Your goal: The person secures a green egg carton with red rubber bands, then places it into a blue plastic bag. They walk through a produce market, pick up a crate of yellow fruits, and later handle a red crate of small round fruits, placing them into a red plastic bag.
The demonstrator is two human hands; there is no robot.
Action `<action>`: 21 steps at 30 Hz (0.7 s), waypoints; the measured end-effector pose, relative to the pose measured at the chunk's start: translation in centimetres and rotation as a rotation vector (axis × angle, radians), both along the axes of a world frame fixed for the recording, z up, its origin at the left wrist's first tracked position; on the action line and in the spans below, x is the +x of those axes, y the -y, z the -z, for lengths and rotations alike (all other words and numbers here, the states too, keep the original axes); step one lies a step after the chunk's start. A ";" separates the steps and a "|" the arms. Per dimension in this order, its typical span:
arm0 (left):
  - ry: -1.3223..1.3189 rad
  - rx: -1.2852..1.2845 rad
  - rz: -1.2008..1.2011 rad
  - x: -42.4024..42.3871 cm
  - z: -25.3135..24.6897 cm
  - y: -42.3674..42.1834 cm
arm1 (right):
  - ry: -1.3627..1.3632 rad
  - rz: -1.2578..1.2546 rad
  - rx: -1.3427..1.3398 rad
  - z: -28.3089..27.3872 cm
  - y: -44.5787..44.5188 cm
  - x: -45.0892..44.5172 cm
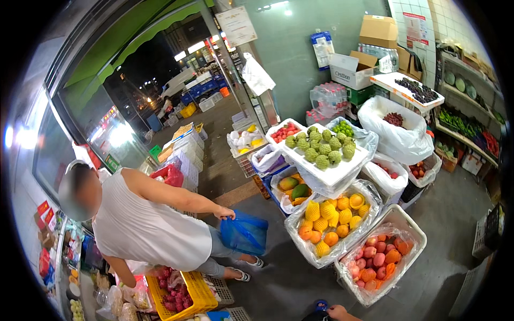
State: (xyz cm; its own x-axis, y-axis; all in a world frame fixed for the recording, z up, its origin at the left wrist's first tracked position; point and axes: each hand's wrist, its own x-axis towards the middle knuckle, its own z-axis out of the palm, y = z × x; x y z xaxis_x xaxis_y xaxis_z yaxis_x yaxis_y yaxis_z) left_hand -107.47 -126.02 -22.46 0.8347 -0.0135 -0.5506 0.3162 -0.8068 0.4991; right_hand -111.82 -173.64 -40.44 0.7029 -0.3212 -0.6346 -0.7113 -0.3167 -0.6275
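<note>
My right hand [338, 311] shows at the bottom edge, its fingers loosely curled. Whether anything is in it cannot be made out. Just left of it is my foot in a blue slipper [321, 305]. My left hand is out of view. Nearest to my right hand stands a white plastic crate [417, 240] lined with clear film, holding red apples [378, 260], some in orange foam nets. Behind it, a lined crate holds oranges [331, 239] and fruit in yellow foam nets [320, 224]. Above, sugar apples [322, 161] lie on a white foam box [295, 154].
At left a person in a white sleeveless top [152, 224] grips a blue plastic bag [244, 232]. Beside them, a yellow crate [202, 299] holds dragon fruit [176, 299]. Mangoes [300, 191], a grape tray [437, 102] and vegetable shelves [468, 138] stand farther back. The doorway opens onto a street.
</note>
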 end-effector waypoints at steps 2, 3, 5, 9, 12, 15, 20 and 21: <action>0.007 -0.001 0.050 1.5 -0.4 0.7 | 0.004 0.052 0.032 -0.9 0.4 -1.4; 0.009 -0.006 0.084 2.3 -0.9 1.1 | 0.003 0.062 0.007 0.0 1.0 -2.7; 0.047 0.001 0.098 1.7 -3.6 1.1 | 0.009 -0.050 -0.077 4.8 1.9 -5.1; 0.096 -0.042 0.204 1.9 -3.2 0.4 | 0.082 -0.502 -0.372 13.2 5.4 -11.4; 0.030 -0.062 0.204 6.0 -1.2 2.9 | 0.005 -0.109 -0.320 12.1 7.6 -13.9; 0.006 -0.016 0.075 6.3 -5.4 6.0 | -0.247 -0.096 -0.272 5.9 6.1 -10.6; 0.083 -0.218 0.166 9.2 3.1 3.8 | -0.099 -0.175 -0.394 10.1 4.8 -8.9; 0.114 -0.220 0.191 8.6 5.0 2.6 | -0.133 -0.088 -0.274 9.1 4.5 -6.9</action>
